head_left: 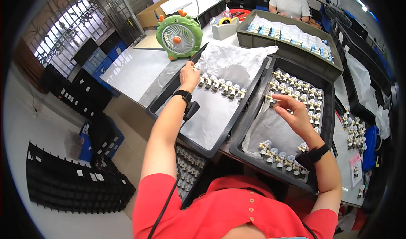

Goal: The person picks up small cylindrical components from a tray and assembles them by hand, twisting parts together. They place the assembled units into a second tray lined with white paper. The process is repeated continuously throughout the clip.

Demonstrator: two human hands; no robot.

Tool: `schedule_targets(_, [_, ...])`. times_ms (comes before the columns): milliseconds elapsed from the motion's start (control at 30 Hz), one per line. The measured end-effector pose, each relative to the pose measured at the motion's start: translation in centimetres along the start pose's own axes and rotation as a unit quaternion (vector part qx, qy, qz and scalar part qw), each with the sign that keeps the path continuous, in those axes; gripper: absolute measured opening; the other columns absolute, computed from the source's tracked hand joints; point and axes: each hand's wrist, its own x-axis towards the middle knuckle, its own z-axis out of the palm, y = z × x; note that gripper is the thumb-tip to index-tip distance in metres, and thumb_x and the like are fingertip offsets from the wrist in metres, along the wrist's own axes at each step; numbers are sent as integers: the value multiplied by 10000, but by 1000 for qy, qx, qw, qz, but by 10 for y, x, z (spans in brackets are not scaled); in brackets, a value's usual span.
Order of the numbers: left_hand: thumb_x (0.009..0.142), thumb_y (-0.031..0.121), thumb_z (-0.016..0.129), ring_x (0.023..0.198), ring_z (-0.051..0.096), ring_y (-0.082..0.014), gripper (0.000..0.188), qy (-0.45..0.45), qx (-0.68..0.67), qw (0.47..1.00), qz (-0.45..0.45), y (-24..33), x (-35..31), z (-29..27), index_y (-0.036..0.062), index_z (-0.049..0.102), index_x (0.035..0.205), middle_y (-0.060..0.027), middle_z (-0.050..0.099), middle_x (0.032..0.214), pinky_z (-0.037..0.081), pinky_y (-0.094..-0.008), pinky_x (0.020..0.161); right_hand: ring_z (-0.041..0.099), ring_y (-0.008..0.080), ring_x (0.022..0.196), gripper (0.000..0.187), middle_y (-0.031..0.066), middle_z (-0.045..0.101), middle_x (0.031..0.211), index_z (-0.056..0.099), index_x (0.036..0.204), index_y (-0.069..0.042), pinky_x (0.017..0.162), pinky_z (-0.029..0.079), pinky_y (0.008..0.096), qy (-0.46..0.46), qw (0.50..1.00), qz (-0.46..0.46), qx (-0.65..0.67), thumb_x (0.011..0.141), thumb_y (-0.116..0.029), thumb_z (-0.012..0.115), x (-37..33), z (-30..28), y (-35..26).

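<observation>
Shirt [228, 209] cropped; left hand [188, 76] part-covers figurine [197, 66].

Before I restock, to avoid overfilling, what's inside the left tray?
In the left tray: a row of figurines on a white sheet, crumpled beyond them. The left hand partly covers the row's left end; the sheet hides whatever lies beneath.

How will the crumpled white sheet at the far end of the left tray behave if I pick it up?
The sheet is probably floppy: it is deeply creased and slumps past the rim of the tray. It looks thin, so likely light for its size. Lifting it might jostle the figurines, whose row runs right along the creased part.
</observation>
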Motion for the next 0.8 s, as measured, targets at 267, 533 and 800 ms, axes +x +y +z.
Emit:
schedule_targets(267, [777,96,649,937,597,-354,253,-21,150,988,44,-19,-5,23,27,521,984,-199,566,998,502,-413,791,626,111,778,290,61,667,856,631,1104,-52,746,491,252,-4,1000,9,-29,817,-83,649,-1,0,2])
schedule_targets(533, [813,88,577,896,611,-366,118,-19,204,977,66,-1,-14,14,17,587,907,-194,523,1049,510,-430,771,629,121,771,275,64,668,845,640,1084,-49,739,495,258,-20,999,19,-43,811,-85,654,0,0,3])
schedule_targets(800, [806,46,555,940,608,-366,191,-66,188,980,23,-18,-13,19,41,571,997,-205,588,1022,507,-426,795,632,127,781,278,75,673,861,643,1081,-52,744,501,265,-27,998,24,-49,807,-93,660,1,0,10])
